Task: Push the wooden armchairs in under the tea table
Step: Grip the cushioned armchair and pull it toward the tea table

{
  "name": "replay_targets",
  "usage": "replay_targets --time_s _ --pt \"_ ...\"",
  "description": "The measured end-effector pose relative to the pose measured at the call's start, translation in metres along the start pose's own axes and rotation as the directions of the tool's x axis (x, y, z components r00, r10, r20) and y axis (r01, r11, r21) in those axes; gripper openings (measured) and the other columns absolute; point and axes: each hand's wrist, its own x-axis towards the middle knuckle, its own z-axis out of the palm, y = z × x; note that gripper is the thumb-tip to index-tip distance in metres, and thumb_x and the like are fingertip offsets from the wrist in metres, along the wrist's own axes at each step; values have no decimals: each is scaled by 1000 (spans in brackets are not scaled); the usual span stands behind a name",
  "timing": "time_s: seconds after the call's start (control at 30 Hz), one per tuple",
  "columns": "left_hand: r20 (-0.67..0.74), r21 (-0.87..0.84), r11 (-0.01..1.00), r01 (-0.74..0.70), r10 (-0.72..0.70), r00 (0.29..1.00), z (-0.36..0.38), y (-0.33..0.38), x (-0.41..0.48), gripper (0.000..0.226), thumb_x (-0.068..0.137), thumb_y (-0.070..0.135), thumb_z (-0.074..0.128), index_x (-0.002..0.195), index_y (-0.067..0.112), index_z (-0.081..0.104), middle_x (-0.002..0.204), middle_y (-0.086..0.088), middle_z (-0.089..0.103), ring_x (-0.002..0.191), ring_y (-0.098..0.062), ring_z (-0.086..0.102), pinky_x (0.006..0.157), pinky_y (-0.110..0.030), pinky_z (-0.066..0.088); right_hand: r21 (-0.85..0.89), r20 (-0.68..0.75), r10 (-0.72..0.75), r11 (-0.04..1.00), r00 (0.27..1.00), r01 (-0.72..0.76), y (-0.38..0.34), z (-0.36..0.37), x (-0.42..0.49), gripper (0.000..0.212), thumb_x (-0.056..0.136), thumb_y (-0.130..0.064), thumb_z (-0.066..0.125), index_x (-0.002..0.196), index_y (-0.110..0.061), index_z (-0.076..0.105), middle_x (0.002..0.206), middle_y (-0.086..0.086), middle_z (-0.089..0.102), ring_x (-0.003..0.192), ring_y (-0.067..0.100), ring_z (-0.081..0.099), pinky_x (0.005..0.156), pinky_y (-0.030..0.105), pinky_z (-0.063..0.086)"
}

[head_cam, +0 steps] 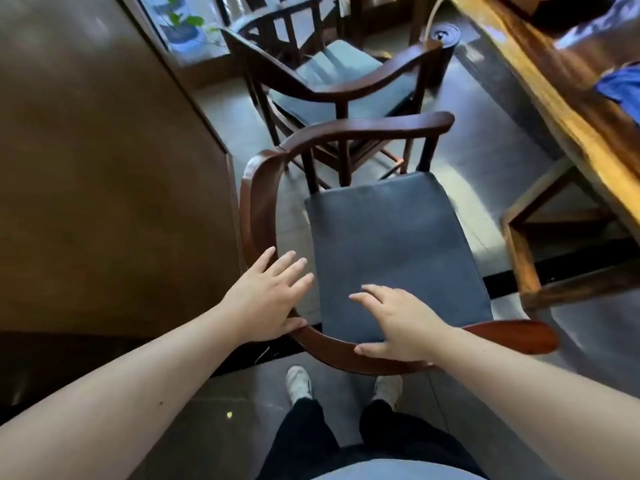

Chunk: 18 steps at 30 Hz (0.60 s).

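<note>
A dark wooden armchair (256,199) with a curved rail and a blue-grey seat cushion (391,244) stands right in front of me, its seat facing the tea table (561,109) on the right. My left hand (266,296) rests open over the curved back rail, fingers spread. My right hand (401,320) lies open on the same rail, thumb along the wood, fingers over the cushion. A second armchair (346,88) of the same kind stands just beyond, and part of a third (277,15) shows at the top.
A brown wall panel (104,168) closes the left side, close to the chair. The table's wooden leg frame (519,251) stands on the floor at right. A blue cloth (620,88) lies on the tabletop. A potted plant (183,26) sits by the window. My feet are behind the chair.
</note>
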Motion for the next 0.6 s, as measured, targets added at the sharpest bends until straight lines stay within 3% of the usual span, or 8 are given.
replay_targets --time_s 0.13,0.33,0.47,0.6 --pt "7 28 996 -82 82 997 19 -12 3 78 84 67 46 140 14 37 148 -16 38 140 -36 22 114 -57 15 134 58 172 975 983 -179 -16 33 -3 87 77 -64 65 146 -26 29 148 -1 42 127 23 44 102 39 40" --pt "70 69 963 -262 257 964 41 -45 -2 77 81 69 47 136 14 44 141 -15 48 135 -37 32 113 -56 16 167 97 271 944 958 -284 -44 68 17 87 74 -65 66 142 -22 33 140 1 48 125 24 46 101 41 40" --pt "60 149 903 -403 398 915 47 -61 1 50 83 38 62 125 11 52 118 -15 62 113 -37 52 106 -56 31 99 137 324 936 936 -339 -68 83 42 73 73 -65 63 128 -24 41 120 2 58 112 27 55 90 42 44" --pt "25 153 864 -480 482 876 39 -75 13 27 88 17 38 110 11 53 98 -9 63 89 -33 54 86 -47 42 54 94 402 911 911 -408 -81 90 61 42 72 -51 65 95 -23 43 101 2 62 96 31 61 68 38 38"
